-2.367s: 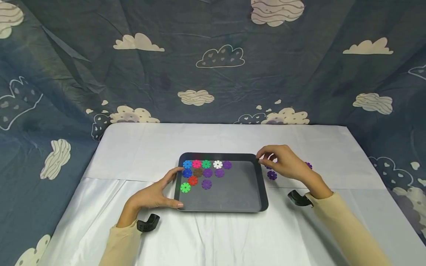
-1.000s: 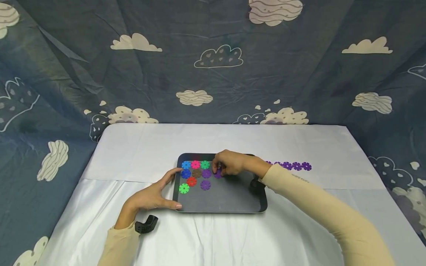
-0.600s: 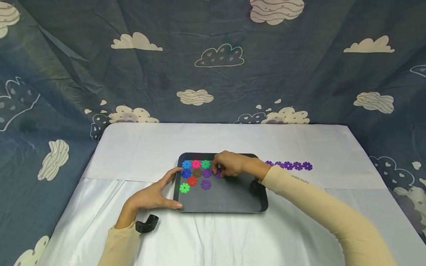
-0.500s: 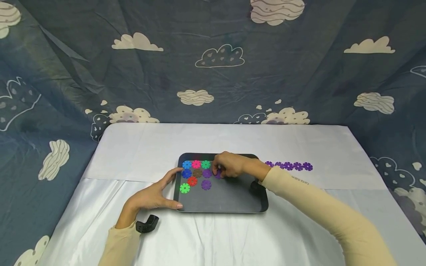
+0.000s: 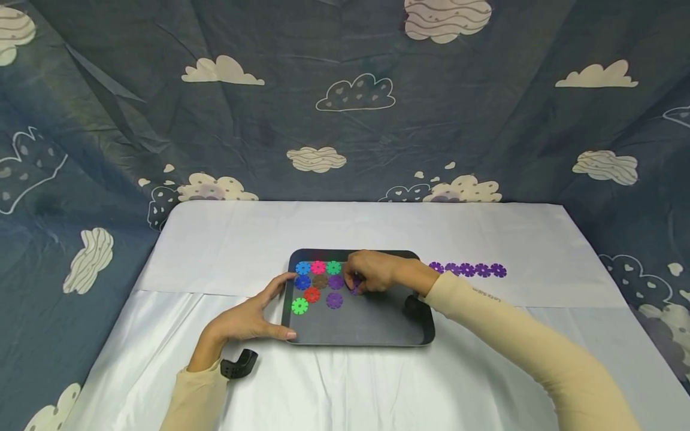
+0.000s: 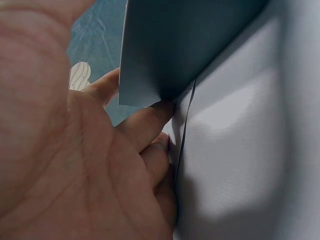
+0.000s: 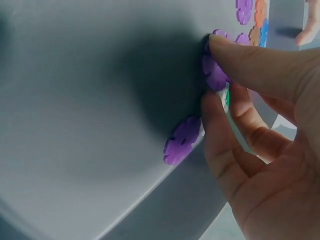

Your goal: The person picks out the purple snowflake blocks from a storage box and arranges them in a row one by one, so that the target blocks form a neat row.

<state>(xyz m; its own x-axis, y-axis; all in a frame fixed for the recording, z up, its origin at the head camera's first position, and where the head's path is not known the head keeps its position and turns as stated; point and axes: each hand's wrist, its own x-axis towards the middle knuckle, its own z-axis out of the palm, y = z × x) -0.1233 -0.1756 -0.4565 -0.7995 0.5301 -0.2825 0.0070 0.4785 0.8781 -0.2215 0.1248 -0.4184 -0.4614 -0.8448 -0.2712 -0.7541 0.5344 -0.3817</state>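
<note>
Right hand [image 5: 374, 270] has moved from beside the dark grey tray [image 5: 372, 332] into it, thumb and fingers pinching a purple notched disc [image 7: 215, 74]; position judged unsettled. Left hand [image 5: 248, 317] clasps the tray's left edge.

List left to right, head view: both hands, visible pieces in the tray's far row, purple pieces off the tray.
Left hand → light-blue piece → pink piece → green piece → right hand → row of purple pieces

Discs [image 5: 335, 300] lie mostly left in the tray [image 5: 372, 329], with 5 other discs [image 5: 466, 269] to its right.
</note>
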